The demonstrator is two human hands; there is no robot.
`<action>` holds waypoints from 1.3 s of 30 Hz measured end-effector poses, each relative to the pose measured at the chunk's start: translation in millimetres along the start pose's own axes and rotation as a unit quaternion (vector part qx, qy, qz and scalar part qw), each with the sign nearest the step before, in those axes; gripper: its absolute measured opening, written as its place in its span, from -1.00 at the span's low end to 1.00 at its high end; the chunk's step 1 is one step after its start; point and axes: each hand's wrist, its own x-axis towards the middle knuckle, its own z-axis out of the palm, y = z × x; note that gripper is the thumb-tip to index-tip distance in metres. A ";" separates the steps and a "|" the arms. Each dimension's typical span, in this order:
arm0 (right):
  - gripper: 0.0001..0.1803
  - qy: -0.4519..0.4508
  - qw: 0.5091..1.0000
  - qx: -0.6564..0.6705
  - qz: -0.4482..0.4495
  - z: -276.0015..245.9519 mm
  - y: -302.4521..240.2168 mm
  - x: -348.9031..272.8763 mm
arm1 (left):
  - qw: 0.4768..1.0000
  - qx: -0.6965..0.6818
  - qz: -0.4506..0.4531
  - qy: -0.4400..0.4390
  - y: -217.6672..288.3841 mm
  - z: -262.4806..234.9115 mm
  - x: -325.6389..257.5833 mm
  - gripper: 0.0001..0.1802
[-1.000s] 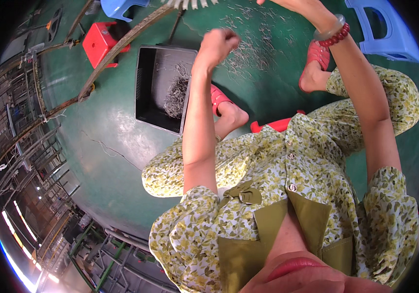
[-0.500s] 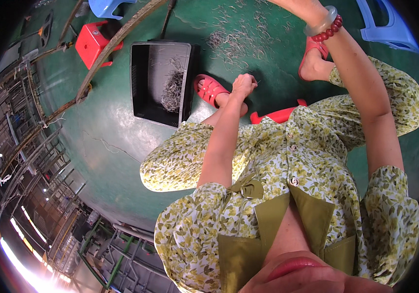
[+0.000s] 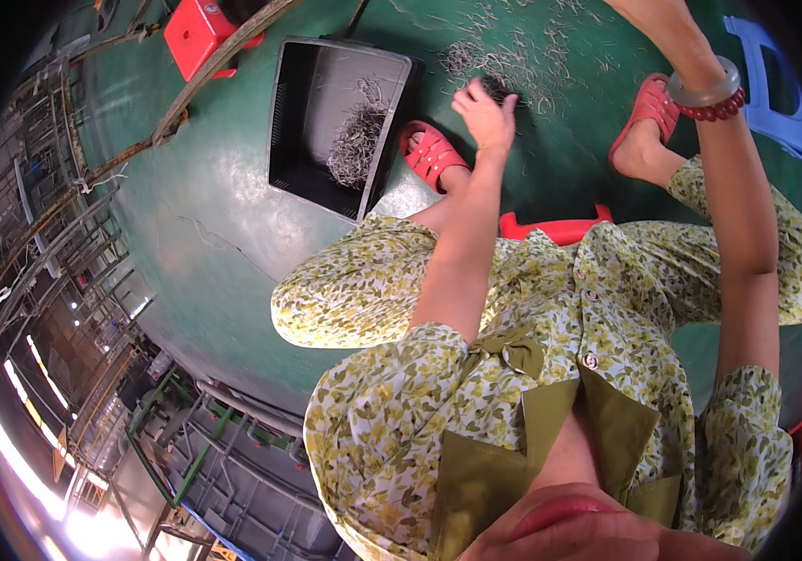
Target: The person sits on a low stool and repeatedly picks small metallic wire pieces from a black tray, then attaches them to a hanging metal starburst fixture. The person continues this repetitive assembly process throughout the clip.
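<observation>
Thin metal slivers (image 3: 504, 56) lay scattered over the green floor (image 3: 223, 252) ahead of the seated person, with a further heap gathered inside the black tray (image 3: 291, 112). At far left, a red box (image 3: 197, 33) sat near the tray's upper corner. Just right of the tray, a red sandal (image 3: 431, 154) rested on the floor beside its edge. The left hand (image 3: 487, 114) reached down onto a dark clump of the slivers, fingers spread loosely over it; whether it had closed on any could not be told. A red stool edge (image 3: 555, 226) showed beneath the knees. Further right stood the other red sandal (image 3: 646, 110). The right hand ran out of view past the top edge, its wrist wearing a grey bangle (image 3: 705, 89) and red beads, so its grip could not be seen. A blue stool (image 3: 780, 93) stood at far right.
</observation>
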 end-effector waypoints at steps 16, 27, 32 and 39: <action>-0.87 0.009 1.000 0.005 -0.008 -1.6 4.1 8.1 | 0.960 -0.266 -0.014 -0.086 75.8 -13.0 -3.9 -0.84; -0.86 -0.024 0.999 0.032 0.002 -7.6 1.0 7.7 | 0.969 -0.072 -0.081 -0.221 7.1 -15.7 -1.9 -0.88; -0.86 -0.009 1.000 0.014 0.008 -12.1 -1.5 5.9 | 0.967 0.055 0.037 -0.248 -16.5 -24.6 33.4 -0.55; -0.87 0.001 0.997 -0.027 -0.071 -8.7 8.0 3.3 | 0.953 0.064 0.194 -0.225 15.9 7.3 52.4 -0.68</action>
